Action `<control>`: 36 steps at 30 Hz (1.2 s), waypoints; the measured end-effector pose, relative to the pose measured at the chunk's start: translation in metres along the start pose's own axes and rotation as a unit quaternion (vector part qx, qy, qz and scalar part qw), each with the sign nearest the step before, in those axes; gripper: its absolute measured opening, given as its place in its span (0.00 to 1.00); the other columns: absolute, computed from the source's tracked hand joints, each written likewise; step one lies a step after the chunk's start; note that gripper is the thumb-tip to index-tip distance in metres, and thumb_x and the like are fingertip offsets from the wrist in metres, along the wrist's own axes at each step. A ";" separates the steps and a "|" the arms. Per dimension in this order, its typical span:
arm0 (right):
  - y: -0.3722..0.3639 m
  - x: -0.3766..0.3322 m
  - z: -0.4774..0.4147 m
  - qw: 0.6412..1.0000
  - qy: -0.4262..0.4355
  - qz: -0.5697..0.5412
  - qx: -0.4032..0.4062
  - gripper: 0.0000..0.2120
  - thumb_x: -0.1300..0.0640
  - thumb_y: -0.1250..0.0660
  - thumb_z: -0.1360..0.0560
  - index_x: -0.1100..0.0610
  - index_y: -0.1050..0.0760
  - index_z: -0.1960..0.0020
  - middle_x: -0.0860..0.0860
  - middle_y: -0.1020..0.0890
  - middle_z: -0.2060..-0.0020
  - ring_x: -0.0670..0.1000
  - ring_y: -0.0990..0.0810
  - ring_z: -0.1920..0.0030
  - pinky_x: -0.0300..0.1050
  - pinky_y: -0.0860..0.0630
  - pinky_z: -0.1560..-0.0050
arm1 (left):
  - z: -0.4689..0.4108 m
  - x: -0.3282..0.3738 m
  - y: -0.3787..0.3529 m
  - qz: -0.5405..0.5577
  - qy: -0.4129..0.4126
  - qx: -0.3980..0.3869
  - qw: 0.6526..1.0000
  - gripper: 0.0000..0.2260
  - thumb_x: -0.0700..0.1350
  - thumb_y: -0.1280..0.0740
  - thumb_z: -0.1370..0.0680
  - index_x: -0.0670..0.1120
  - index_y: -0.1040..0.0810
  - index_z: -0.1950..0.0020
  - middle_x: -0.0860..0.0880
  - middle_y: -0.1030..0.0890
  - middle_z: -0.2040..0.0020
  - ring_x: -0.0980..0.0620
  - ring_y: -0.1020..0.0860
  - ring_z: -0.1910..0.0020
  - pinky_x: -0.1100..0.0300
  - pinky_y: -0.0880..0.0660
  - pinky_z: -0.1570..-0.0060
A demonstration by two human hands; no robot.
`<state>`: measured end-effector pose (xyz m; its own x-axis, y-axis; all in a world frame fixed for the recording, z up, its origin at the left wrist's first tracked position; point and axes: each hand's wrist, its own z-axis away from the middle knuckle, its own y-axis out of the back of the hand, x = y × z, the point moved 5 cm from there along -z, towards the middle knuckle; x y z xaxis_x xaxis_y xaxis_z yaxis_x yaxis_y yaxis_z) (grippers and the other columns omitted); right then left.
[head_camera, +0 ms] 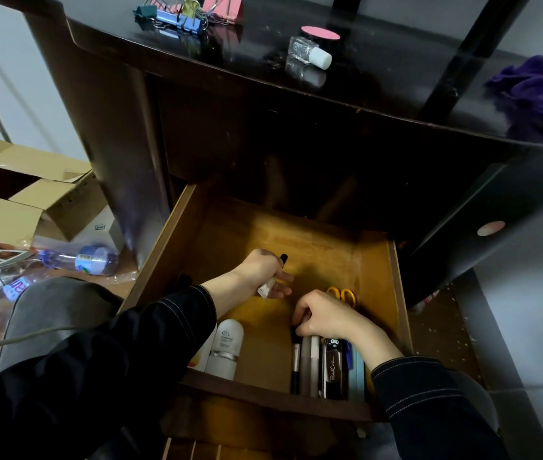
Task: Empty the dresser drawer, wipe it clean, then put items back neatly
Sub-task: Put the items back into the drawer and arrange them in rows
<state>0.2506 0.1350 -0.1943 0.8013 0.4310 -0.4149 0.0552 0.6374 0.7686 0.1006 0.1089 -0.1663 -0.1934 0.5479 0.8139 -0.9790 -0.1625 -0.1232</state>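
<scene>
Left hand (265, 273): grips a thin pen (283, 259).
Right hand (323, 315): fingers curl on the pen row (316, 366).
Tip: lay the pen beside that row, ends even.

Yellow scissors (343, 296), purple cloth (539, 94)

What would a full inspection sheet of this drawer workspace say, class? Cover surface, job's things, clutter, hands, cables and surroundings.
Surface: open brown wooden drawer, pulled out of the dresser.
Job's things: white round-topped plastic bottle front left; yellow-handled scissors right; row of brushes and pens front right.
Clutter: coloured metal binder clips, small clear white-capped bottle, purple crumpled cloth on dark dresser top.
Hands: left hand grips slim black-tipped stick; right hand pinches that row's ends.
Cables: grey cord across left knee.
Surroundings: open brown cardboard box, clear plastic bottles on floor.
</scene>
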 end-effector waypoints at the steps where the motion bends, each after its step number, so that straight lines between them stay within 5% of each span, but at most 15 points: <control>1: 0.000 0.000 0.000 1.000 -0.001 -0.003 -0.002 0.06 0.56 0.24 0.30 0.52 0.16 0.54 0.46 0.17 0.58 0.48 0.18 0.56 0.52 0.19 0.53 | 0.000 0.000 0.000 0.002 0.004 0.001 1.000 0.11 0.31 0.43 0.20 0.39 0.33 0.38 0.35 0.19 0.45 0.41 0.19 0.62 0.53 0.22 0.67; 6: 0.002 0.003 -0.002 0.999 -0.018 -0.033 0.018 0.04 0.51 0.28 0.27 0.50 0.17 0.54 0.45 0.16 0.57 0.47 0.18 0.54 0.54 0.19 0.50 | 0.000 -0.002 -0.001 0.027 0.025 0.008 0.999 0.14 0.30 0.46 0.19 0.41 0.33 0.36 0.35 0.21 0.44 0.41 0.20 0.64 0.54 0.22 0.70; 10: 0.025 0.018 -0.002 0.979 -0.081 -0.085 0.168 0.05 0.50 0.34 0.22 0.47 0.19 0.50 0.44 0.16 0.52 0.47 0.19 0.49 0.51 0.21 0.47 | 0.001 -0.005 -0.006 0.027 0.027 -0.028 0.999 0.18 0.30 0.44 0.19 0.44 0.37 0.32 0.35 0.21 0.42 0.39 0.17 0.58 0.48 0.19 0.61; 14: 0.040 0.020 0.005 0.934 -0.041 -0.229 0.270 0.12 0.55 0.36 0.19 0.45 0.24 0.38 0.41 0.19 0.48 0.47 0.21 0.44 0.46 0.24 0.44 | 0.002 -0.007 -0.012 -0.020 0.031 -0.091 0.995 0.18 0.33 0.39 0.18 0.43 0.37 0.30 0.36 0.17 0.45 0.41 0.16 0.59 0.54 0.17 0.65; 17: 0.041 0.010 0.006 0.935 0.010 -0.261 0.240 0.12 0.57 0.36 0.19 0.42 0.21 0.43 0.38 0.19 0.49 0.43 0.21 0.45 0.48 0.22 0.43 | 0.002 -0.004 -0.013 -0.070 -0.005 -0.104 0.992 0.13 0.36 0.33 0.20 0.38 0.28 0.36 0.38 0.15 0.51 0.47 0.17 0.66 0.58 0.19 0.67; 20: 0.041 0.003 0.006 0.940 0.034 -0.255 0.225 0.09 0.54 0.34 0.19 0.39 0.21 0.49 0.40 0.17 0.53 0.42 0.19 0.51 0.41 0.22 0.53 | -0.004 -0.001 -0.004 -0.047 -0.036 -0.036 0.998 0.14 0.36 0.27 0.24 0.37 0.25 0.41 0.39 0.15 0.58 0.48 0.19 0.70 0.58 0.20 0.70; 23: 0.040 0.005 0.006 0.928 0.032 -0.301 0.219 0.06 0.55 0.32 0.20 0.43 0.21 0.47 0.47 0.17 0.54 0.46 0.17 0.56 0.36 0.24 0.64 | -0.009 0.005 0.007 0.007 -0.063 0.019 0.998 0.12 0.36 0.26 0.25 0.38 0.24 0.45 0.39 0.16 0.62 0.47 0.18 0.70 0.57 0.20 0.69; 28: 0.044 0.013 0.010 0.882 0.012 -0.399 0.250 0.06 0.59 0.31 0.21 0.51 0.19 0.46 0.53 0.17 0.51 0.45 0.17 0.62 0.39 0.20 0.64 | -0.007 0.006 0.005 -0.028 -0.053 0.014 0.998 0.08 0.37 0.26 0.26 0.39 0.22 0.50 0.44 0.16 0.66 0.48 0.17 0.67 0.56 0.18 0.63; 32: 0.041 0.018 0.011 0.845 -0.017 -0.472 0.252 0.08 0.61 0.31 0.21 0.52 0.20 0.44 0.51 0.18 0.48 0.48 0.16 0.59 0.38 0.20 0.63 | -0.003 0.003 -0.003 -0.152 -0.041 -0.025 0.987 0.08 0.39 0.25 0.26 0.40 0.19 0.50 0.43 0.16 0.58 0.49 0.17 0.62 0.59 0.19 0.64; 36: 0.031 0.015 0.002 0.877 -0.036 -0.421 0.230 0.08 0.61 0.30 0.21 0.50 0.21 0.44 0.48 0.19 0.50 0.49 0.18 0.59 0.35 0.24 0.67 | -0.006 -0.001 -0.002 -0.283 -0.039 -0.012 0.958 0.05 0.38 0.30 0.24 0.40 0.18 0.49 0.37 0.15 0.53 0.46 0.19 0.61 0.58 0.24 0.68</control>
<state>0.2662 0.1599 -0.1756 0.3968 -0.1204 -0.9100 0.8661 0.3775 0.3277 0.1022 0.1130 -0.1702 0.3734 0.4800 0.7939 -0.9271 0.1629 0.3375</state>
